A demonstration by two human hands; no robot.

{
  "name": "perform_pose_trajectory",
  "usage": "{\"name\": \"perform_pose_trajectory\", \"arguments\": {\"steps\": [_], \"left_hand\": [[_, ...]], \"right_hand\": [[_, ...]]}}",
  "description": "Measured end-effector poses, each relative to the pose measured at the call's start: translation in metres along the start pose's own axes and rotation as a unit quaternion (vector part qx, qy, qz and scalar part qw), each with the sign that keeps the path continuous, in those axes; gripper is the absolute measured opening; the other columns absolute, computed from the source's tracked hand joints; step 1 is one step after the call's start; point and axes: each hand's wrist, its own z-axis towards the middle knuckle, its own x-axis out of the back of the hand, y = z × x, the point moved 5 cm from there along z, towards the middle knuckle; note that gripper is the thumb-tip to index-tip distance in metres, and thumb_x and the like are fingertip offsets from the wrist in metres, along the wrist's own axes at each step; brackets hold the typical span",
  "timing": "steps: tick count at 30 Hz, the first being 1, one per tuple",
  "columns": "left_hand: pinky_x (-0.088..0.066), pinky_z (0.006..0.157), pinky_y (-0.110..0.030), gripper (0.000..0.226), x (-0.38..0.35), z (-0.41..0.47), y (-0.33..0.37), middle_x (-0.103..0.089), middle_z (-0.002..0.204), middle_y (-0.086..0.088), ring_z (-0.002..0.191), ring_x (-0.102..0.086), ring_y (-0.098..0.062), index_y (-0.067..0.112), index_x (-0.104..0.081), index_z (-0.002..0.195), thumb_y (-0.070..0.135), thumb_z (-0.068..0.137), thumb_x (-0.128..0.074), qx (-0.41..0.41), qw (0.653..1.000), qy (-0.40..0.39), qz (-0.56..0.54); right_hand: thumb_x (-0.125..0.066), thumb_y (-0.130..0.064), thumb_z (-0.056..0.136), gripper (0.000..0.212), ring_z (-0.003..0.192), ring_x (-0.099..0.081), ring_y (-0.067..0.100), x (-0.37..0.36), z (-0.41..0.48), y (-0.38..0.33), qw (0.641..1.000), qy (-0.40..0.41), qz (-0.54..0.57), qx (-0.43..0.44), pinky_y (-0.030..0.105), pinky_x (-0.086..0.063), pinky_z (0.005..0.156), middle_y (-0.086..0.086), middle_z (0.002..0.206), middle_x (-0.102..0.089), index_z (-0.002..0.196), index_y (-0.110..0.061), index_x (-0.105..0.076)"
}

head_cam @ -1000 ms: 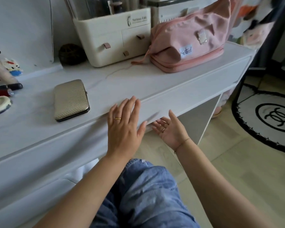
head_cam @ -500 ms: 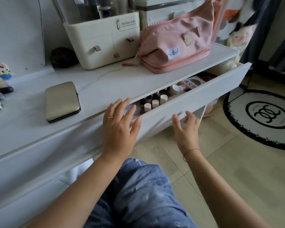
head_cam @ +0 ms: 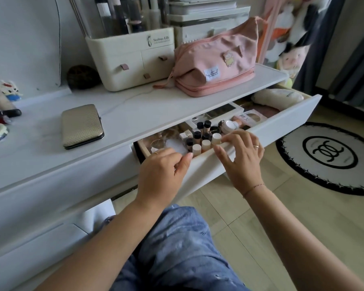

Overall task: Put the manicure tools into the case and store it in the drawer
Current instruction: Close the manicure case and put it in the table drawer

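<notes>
The manicure case (head_cam: 81,126), a gold woven clasp case, lies closed on the white dressing table (head_cam: 135,110), left of the drawer opening. The white drawer (head_cam: 282,127) stands pulled out below the tabletop. My left hand (head_cam: 162,173) grips the left part of the drawer front, fingers hooked over its top edge into the drawer. My right hand (head_cam: 242,160) grips the same edge a little to the right, fingers over the rim and thumb on the front face. No loose manicure tools show.
Small bottles (head_cam: 202,139), compacts and boxes fill the drawer. A pink pouch (head_cam: 216,57) and a cream organiser (head_cam: 132,59) stand at the back of the table. A round black-and-white rug (head_cam: 332,158) lies on the floor to the right. My denim knee (head_cam: 177,248) is below the drawer.
The drawer went from closed to pulled well out. Both hands moved from its front and underside up onto its top edge.
</notes>
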Motion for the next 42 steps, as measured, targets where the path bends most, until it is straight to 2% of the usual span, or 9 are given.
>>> {"name": "perform_pose_trajectory", "arguments": {"steps": [13,18,23,27,31,33,36,39,42], "left_hand": [[-0.025,0.038,-0.026,0.050,0.004,-0.021,0.052,-0.027,0.046,0.008,0.042,-0.032,-0.014,0.024,-0.024,0.051,0.043,0.093,-0.044,-0.073,0.995,-0.059,-0.037],[-0.046,0.056,-0.034,0.044,0.033,-0.016,0.022,-0.055,0.060,0.007,0.061,-0.052,-0.011,0.018,-0.061,0.064,0.044,0.093,-0.042,-0.015,0.995,-0.035,-0.087],[-0.043,0.092,-0.028,0.032,0.107,-0.001,-0.085,-0.060,0.112,0.006,0.107,-0.054,-0.012,0.020,-0.061,0.113,0.039,0.093,-0.046,0.215,0.964,0.122,-0.099],[-0.036,0.085,-0.025,0.018,0.137,-0.003,-0.150,-0.058,0.103,0.004,0.099,-0.051,-0.012,0.022,-0.059,0.098,0.033,0.093,-0.047,0.415,0.884,0.154,-0.151],[-0.040,0.102,-0.038,0.028,0.137,0.000,-0.189,-0.062,0.113,-0.007,0.107,-0.055,-0.020,0.012,-0.061,0.107,0.034,0.091,-0.052,0.506,0.797,0.150,-0.295],[-0.047,0.094,-0.036,0.020,0.132,0.007,-0.196,-0.067,0.098,-0.005,0.091,-0.061,-0.017,0.012,-0.061,0.093,0.030,0.091,-0.052,0.517,0.767,0.139,-0.354],[-0.048,0.088,-0.036,0.015,0.123,0.016,-0.195,-0.070,0.086,-0.005,0.085,-0.065,-0.020,0.011,-0.066,0.083,0.024,0.086,-0.059,0.498,0.780,0.096,-0.367],[-0.047,0.081,-0.028,0.007,0.116,0.022,-0.190,-0.067,0.086,-0.003,0.083,-0.062,-0.017,0.013,-0.068,0.088,0.012,0.084,-0.062,0.484,0.812,0.093,-0.313],[-0.043,0.076,-0.020,0.029,0.099,0.031,-0.169,-0.067,0.100,-0.003,0.085,-0.060,-0.010,0.009,-0.064,0.112,0.005,0.083,-0.062,0.442,0.836,0.061,-0.321]], "right_hand": [[-0.027,-0.063,0.087,0.046,0.096,-0.040,0.010,0.052,-0.036,0.008,0.993,0.088,-0.017,-0.072,0.044,-0.024,0.097,-0.011,0.087,-0.050,0.066,-0.029,-0.049],[-0.031,-0.059,0.085,0.040,0.100,-0.048,0.021,0.063,-0.013,-0.034,0.993,0.088,-0.016,-0.075,0.044,-0.030,0.094,-0.007,0.092,-0.055,0.071,-0.029,-0.052],[-0.049,-0.043,0.089,0.034,0.107,-0.053,0.009,0.015,0.031,-0.137,0.965,-0.122,0.230,0.020,0.031,-0.047,0.092,-0.005,0.117,-0.056,0.112,-0.020,-0.059],[-0.052,-0.040,0.090,0.053,0.121,-0.050,0.011,-0.066,0.046,-0.208,0.909,-0.322,0.266,0.014,0.026,-0.040,0.098,-0.001,0.137,-0.049,0.137,-0.016,-0.041],[-0.055,-0.038,0.089,0.059,0.123,-0.049,0.020,-0.126,0.061,-0.240,0.888,-0.392,0.236,-0.041,0.029,-0.037,0.100,0.006,0.136,-0.049,0.138,-0.010,-0.038],[-0.057,-0.037,0.087,0.033,0.098,-0.057,0.020,-0.144,0.071,-0.245,0.883,-0.395,0.242,-0.077,0.031,-0.045,0.087,0.003,0.107,-0.058,0.111,-0.014,-0.055],[-0.058,-0.029,0.082,0.023,0.072,-0.049,0.022,-0.154,0.080,-0.248,0.864,-0.395,0.282,-0.131,0.033,-0.041,0.068,0.002,0.071,-0.047,0.071,-0.015,-0.044],[-0.059,-0.025,0.083,0.017,0.073,-0.050,0.025,-0.149,0.082,-0.237,0.838,-0.398,0.316,-0.198,0.036,-0.042,0.068,0.007,0.074,-0.050,0.078,-0.011,-0.050],[-0.056,-0.021,0.090,0.016,0.060,-0.049,0.016,-0.123,0.082,-0.211,0.814,-0.403,0.347,-0.234,0.025,-0.044,0.057,0.004,0.071,-0.049,0.078,-0.011,-0.051]]}}
